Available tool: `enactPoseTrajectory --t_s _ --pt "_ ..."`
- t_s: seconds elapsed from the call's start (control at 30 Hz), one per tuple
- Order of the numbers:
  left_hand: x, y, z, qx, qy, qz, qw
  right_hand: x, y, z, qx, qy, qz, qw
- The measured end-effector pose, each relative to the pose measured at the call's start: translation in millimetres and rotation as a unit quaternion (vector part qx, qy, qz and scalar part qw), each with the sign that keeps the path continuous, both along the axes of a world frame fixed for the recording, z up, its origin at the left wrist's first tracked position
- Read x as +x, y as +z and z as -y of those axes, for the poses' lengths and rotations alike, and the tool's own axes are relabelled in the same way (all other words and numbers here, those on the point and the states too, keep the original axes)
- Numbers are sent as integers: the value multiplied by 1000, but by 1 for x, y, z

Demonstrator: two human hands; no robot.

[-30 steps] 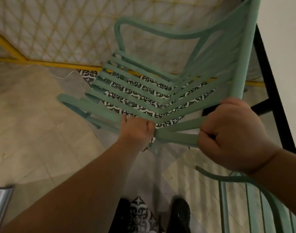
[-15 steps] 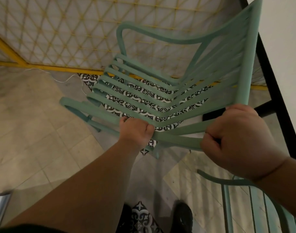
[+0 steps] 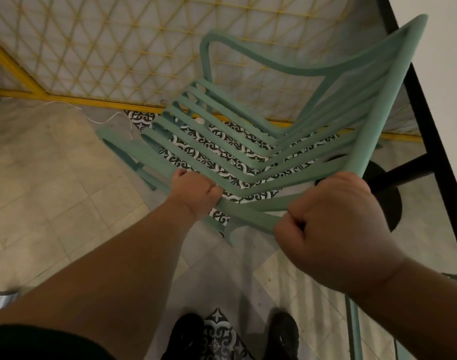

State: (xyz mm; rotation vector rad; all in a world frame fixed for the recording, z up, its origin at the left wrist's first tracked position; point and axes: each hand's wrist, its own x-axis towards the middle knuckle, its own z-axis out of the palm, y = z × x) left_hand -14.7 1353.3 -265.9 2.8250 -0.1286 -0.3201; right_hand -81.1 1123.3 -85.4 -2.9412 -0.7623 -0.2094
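Note:
A pale green slatted chair (image 3: 261, 141) hangs in front of me, tilted, its legs off the tiled floor. My left hand (image 3: 196, 193) grips the near side rail of the seat, fingers curled under it. My right hand (image 3: 336, 229) grips the near end of the chair's frame where the backrest slats meet, closed in a fist around it. My two black shoes (image 3: 281, 333) show at the bottom of the view.
A yellow lattice fence (image 3: 118, 48) runs behind the chair. A black table frame (image 3: 424, 126) with a round black base (image 3: 388, 201) stands at the right. Part of another green chair (image 3: 354, 331) sits at the lower right. A white cord (image 3: 92, 118) lies on the floor.
The chair has shifted slightly right and lower in view, with both hands keeping the same grip. More of the round black base shows under the chair.

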Motion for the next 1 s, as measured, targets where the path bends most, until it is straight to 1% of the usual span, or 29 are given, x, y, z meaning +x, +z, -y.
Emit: enactPoseTrajectory --t_s 0.23,0.37,0.6,0.73,0.8,0.83,0.87,0.9,0.93,0.97,1.0 --pt "10 1 -30 -24 -24 33 999 -6 -1 -37 16 -24 -17 999" --pt "18 -2 -49 -27 -36 59 997 -7 -2 -58 57 -31 -16 998" --pt "28 -12 -77 -35 -72 109 991 -7 -2 -80 37 -14 -49 998" --pt "29 -13 -83 -18 -97 118 988 -5 -2 -84 52 -22 -29 998" --pt "29 -7 -80 13 -106 87 990 -4 -3 -84 48 -21 -29 998" --pt "30 -3 -78 34 -98 46 994 -4 -3 -83 49 -16 -34 998" --pt "30 3 -74 48 -75 -8 996 -5 -3 -81 51 -8 -39 998" --pt "30 13 -67 49 -31 -58 997 -5 -3 -78 57 1 -44 997" --pt "28 23 -59 53 11 -87 995 -4 -2 -73 66 14 -53 996" --pt "24 35 -49 53 44 -96 993 -3 0 -67 78 35 -67 994" --pt "18 50 -40 33 66 -86 994 0 1 -60 95 61 -88 990"
